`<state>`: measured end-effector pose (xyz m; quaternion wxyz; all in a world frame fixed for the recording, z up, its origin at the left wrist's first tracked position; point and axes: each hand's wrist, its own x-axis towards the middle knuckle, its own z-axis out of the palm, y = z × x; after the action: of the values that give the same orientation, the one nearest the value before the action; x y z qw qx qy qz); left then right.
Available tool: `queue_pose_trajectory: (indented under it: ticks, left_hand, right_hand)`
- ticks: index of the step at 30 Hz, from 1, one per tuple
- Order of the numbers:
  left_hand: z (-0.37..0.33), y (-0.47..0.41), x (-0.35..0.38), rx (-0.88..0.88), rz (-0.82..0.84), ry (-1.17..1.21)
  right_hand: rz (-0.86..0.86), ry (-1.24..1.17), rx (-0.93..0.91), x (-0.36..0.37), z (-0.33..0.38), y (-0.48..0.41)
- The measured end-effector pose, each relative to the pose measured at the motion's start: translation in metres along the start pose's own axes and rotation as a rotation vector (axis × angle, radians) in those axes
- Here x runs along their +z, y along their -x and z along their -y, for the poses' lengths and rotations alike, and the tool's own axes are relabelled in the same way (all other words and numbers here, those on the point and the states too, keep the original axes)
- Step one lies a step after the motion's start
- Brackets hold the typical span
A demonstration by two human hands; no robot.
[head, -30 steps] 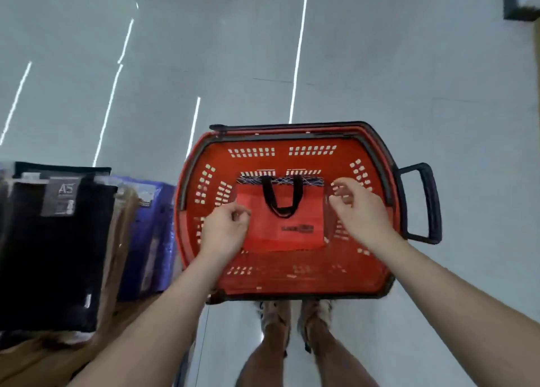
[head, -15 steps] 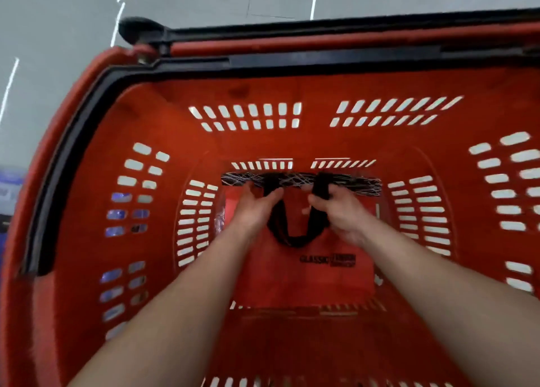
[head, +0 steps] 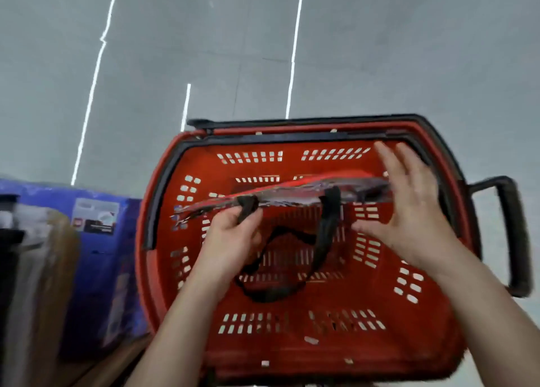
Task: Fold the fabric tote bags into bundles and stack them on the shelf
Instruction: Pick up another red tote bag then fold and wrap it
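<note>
The red basket [head: 292, 136] stands on the grey floor [head: 409, 50] and serves as the reference for every position below.

**Step in hand.** The tote bag [head: 306, 186] is held flat and edge-on above the basket's opening, spanning most of its width. It is clear of the basket's bottom and not yet folded. This appears to be the pick-up stage, before any fold.

- The right hand [head: 409, 220] is over the basket's right half. Its fingers are straight and spread, with the palm laid against the bag's right end. It supports the bag and does not clamp it.
- The left hand [head: 230, 240] is over the basket's left half. Thumb and fingers pinch the bag's top edge where one black strap [head: 321, 240] is sewn on.
- The strap loop hangs slack into the basket.

**Next move.** Bring the bag clear of the basket. Tuck the strap inside, or it is likely to trail out of the bundle. Fold the bag on itself.

**Surroundings.**
- Left of the basket: a blue package [head: 99, 255], standing just beside its wall.
- Further left: tan packages [head: 55, 255], blurred.
- Left of the basket's near corner: a wooden board [head: 111, 366], possibly the shelf.
- Right of the basket: its black side handle [head: 514, 234], projecting outward.

**Obstructions.** The basket's rim could snag the hanging strap. The packages occupy the space to the left.
</note>
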<state>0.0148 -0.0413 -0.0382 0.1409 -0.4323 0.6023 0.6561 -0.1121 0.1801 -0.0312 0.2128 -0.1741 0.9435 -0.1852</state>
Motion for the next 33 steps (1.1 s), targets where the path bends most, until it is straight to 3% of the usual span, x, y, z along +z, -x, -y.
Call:
queue_pose_trajectory:
  ticks: [5, 8, 11, 12, 14, 15, 17, 19, 23, 25, 30, 33]
  left_hand:
    - [-0.088, 0.119, -0.026, 0.030, 0.128, 0.108]
    - [-0.136, 0.174, -0.047, 0.215, 0.054, 0.189]
    - [-0.177, 0.220, -0.073, 0.363, -0.050, 0.604]
    - [-0.186, 0.236, -0.077, 0.415, -0.162, 0.628]
    - [-0.193, 0.270, -0.070, 0.529, -0.405, 0.279]
    - [-0.193, 0.291, -0.061, 0.593, -0.424, 0.004]
    - [-0.182, 0.331, -0.038, 0.659, -0.205, -0.437]
    - [-0.171, 0.367, -0.021, 0.552, 0.000, -0.620]
    - [-0.147, 0.404, 0.014, 0.332, -0.130, -0.928]
    - [-0.138, 0.409, 0.039, 0.362, -0.193, -0.840]
    - [-0.149, 0.425, 0.077, 0.783, -0.408, -0.362]
    - [-0.147, 0.454, 0.068, 0.715, -0.567, -0.150]
  right_hand:
    - [-0.075, -0.074, -0.223, -0.084, 0.049, 0.016]
    - [-0.038, -0.253, -0.179, -0.159, 0.092, 0.032]
    - [-0.046, -0.415, -0.183, -0.227, 0.126, 0.049]
    - [-0.039, -0.498, -0.156, -0.246, 0.134, 0.054]
    - [0.028, -0.677, -0.043, -0.278, 0.148, 0.063]
    - [0.094, -0.783, 0.045, -0.292, 0.155, 0.066]
    - [0.197, -1.009, 0.224, -0.321, 0.167, 0.072]
    - [0.285, -1.157, 0.322, -0.349, 0.178, 0.080]
    - [0.404, -1.347, 0.459, -0.385, 0.200, 0.100]
    - [0.414, -1.433, 0.520, -0.395, 0.215, 0.112]
    - [0.381, -1.775, 0.580, -0.406, 0.254, 0.151]
    - [0.404, -1.865, 0.458, -0.404, 0.265, 0.172]
